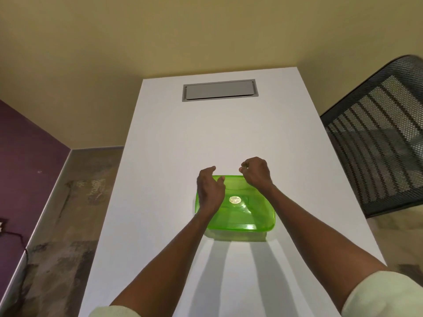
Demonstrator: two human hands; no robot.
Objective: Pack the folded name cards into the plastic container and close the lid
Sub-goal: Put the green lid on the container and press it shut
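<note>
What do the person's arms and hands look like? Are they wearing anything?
Both forearms are bare. Pale cream sleeves are pushed up near the elbows, one on the left arm and one on the right arm. The left hand and right hand wear no gloves, rings or watch.

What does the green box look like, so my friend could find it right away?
Start with the long white table that has a grey hatch set in its far end. On the near half, under both hands, sits the plastic container, with its lid on top. It is see-through bright green with a round sticker in the middle of the lid, the only colourful thing on the table.
</note>
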